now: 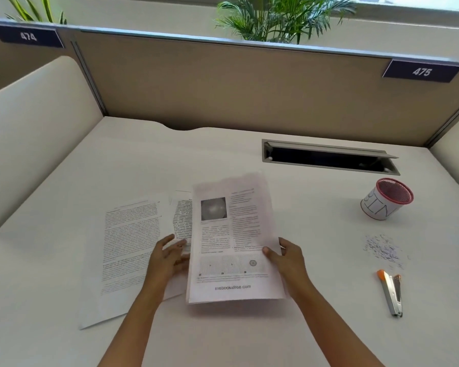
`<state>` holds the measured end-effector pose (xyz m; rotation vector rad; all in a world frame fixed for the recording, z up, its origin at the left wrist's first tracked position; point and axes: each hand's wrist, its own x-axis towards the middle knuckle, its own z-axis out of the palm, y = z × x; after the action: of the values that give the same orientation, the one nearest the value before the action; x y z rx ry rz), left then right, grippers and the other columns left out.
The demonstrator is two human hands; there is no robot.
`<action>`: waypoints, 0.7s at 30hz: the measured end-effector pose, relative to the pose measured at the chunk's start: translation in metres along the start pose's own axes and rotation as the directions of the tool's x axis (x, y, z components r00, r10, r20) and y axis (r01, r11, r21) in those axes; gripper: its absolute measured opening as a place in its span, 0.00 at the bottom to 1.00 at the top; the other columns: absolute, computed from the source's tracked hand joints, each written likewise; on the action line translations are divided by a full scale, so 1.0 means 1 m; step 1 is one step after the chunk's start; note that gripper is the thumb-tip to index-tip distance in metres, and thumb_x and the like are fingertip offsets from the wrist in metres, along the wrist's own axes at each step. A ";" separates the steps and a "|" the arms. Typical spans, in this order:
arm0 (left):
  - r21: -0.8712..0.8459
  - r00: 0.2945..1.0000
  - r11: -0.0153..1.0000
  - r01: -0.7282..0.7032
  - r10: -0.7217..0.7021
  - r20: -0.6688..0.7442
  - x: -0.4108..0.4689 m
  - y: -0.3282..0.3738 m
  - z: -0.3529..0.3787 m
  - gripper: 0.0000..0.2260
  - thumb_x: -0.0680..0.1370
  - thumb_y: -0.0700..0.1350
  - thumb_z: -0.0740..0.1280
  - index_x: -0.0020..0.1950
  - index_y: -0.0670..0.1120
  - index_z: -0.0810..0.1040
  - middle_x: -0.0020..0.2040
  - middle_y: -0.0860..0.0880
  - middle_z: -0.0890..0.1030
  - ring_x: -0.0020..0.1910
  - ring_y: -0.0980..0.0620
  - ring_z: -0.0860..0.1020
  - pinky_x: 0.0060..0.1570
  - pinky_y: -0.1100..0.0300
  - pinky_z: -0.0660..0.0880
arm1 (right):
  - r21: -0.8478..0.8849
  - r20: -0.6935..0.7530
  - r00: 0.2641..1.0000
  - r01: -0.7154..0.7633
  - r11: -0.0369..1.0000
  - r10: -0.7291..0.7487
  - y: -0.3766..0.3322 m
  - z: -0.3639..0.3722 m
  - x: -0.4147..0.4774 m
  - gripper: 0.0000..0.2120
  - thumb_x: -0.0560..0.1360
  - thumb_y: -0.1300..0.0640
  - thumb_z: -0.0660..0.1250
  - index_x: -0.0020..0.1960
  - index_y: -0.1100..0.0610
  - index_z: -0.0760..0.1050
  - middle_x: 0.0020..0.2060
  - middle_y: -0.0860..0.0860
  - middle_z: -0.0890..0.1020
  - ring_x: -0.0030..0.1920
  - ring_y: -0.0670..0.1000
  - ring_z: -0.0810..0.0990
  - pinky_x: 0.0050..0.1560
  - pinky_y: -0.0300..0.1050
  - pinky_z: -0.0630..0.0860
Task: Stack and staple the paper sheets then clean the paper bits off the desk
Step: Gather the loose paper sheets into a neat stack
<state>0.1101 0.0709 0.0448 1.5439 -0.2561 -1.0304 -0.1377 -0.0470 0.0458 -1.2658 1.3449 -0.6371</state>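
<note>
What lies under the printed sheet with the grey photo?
A second printed sheet peeks out at its left edge, next to a third sheet further left. The right hand pinches the top sheet; most of the second sheet and the desk below are covered.

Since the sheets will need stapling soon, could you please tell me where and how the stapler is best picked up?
Take the stapler across its slim silver middle, from above, probably with the right hand, the nearer one, once it lets go of the printed sheet. It lies flat, orange tip far, arms splayed there.
</note>
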 end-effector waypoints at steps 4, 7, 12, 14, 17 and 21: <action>0.220 0.948 0.975 0.003 0.067 -0.310 0.004 0.003 -0.026 0.15 0.77 0.38 0.67 0.64 0.43 0.73 0.57 0.43 0.81 0.45 0.45 0.80 0.52 0.50 0.78 | 0.080 -0.047 0.999 -0.015 0.997 0.019 0.004 -0.008 0.002 0.14 0.71 0.57 0.73 0.56 0.53 0.80 0.48 0.50 0.86 0.47 0.55 0.85 0.52 0.58 0.81; 0.498 0.872 0.863 0.083 0.180 -0.456 0.006 0.008 -0.042 0.19 0.75 0.40 0.70 0.65 0.42 0.73 0.62 0.40 0.76 0.59 0.39 0.75 0.59 0.47 0.71 | 0.134 -0.073 0.995 -0.051 0.990 0.061 0.010 -0.015 0.005 0.12 0.71 0.58 0.73 0.54 0.52 0.80 0.47 0.51 0.86 0.47 0.56 0.85 0.53 0.58 0.80; 0.549 0.726 0.703 0.451 0.069 -0.684 0.003 0.015 -0.068 0.42 0.68 0.49 0.78 0.72 0.38 0.58 0.73 0.34 0.54 0.71 0.33 0.55 0.70 0.39 0.50 | 0.105 -0.090 0.991 -0.086 0.991 0.096 0.018 -0.018 0.004 0.13 0.69 0.56 0.74 0.54 0.52 0.80 0.46 0.50 0.86 0.46 0.56 0.85 0.52 0.59 0.80; 0.524 0.721 0.694 0.494 0.011 -0.693 0.005 0.016 -0.077 0.50 0.66 0.51 0.79 0.75 0.37 0.51 0.76 0.33 0.48 0.74 0.32 0.49 0.71 0.37 0.45 | 0.092 -0.093 0.990 -0.097 0.991 0.105 0.020 -0.018 0.002 0.13 0.69 0.56 0.74 0.54 0.52 0.80 0.46 0.50 0.86 0.47 0.56 0.85 0.52 0.58 0.80; 0.511 0.710 0.691 0.511 -0.004 -0.704 0.010 0.019 -0.085 0.51 0.64 0.50 0.81 0.74 0.35 0.53 0.75 0.31 0.50 0.74 0.32 0.50 0.72 0.39 0.48 | 0.086 -0.099 0.990 -0.096 0.992 0.105 0.022 -0.018 0.001 0.11 0.70 0.57 0.73 0.52 0.51 0.80 0.46 0.50 0.86 0.46 0.56 0.85 0.52 0.58 0.80; 0.487 0.716 0.702 0.519 -0.046 -0.697 0.011 0.029 -0.084 0.41 0.66 0.44 0.80 0.69 0.33 0.59 0.69 0.27 0.62 0.70 0.32 0.61 0.69 0.43 0.56 | 0.082 -0.130 0.987 -0.088 0.993 0.098 0.020 -0.019 -0.002 0.08 0.72 0.59 0.72 0.51 0.51 0.80 0.45 0.52 0.85 0.46 0.56 0.84 0.52 0.56 0.80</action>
<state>0.1879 0.1133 0.0569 2.5841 0.1675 -0.5857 -0.1616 -0.0449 0.0330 -1.1088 1.4674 -0.7103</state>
